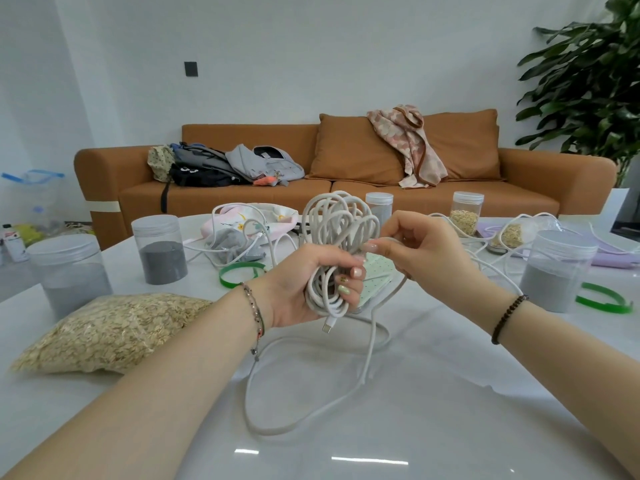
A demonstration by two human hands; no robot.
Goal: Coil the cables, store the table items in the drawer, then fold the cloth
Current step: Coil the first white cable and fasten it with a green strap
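Loops of white cable (313, 223) stand up out of my left hand (298, 285) in the middle of the view. My left arm comes in from 7 o'clock with the palm turned sideways, and my fingers are curled tight round the bunch. The plug end (327, 328) pokes out under that hand, toward 6 o'clock.

My right arm comes in from 4 o'clock. My right hand (415, 247) pinches one strand with thumb and first finger, just beside my left fingertips. The loose part (370, 351) of the cable drops from there and lies in a big loop on the white table (450, 410) at 6 o'clock.

A bag of oats (104, 330) lies at 9 o'clock, with a jar of dark sand (162, 258) at 10 o'clock. Near my left wrist lies a green ring (239, 268). Behind the loops, at 11 o'clock, sits a crumpled cloth (277, 216) — pink and white.
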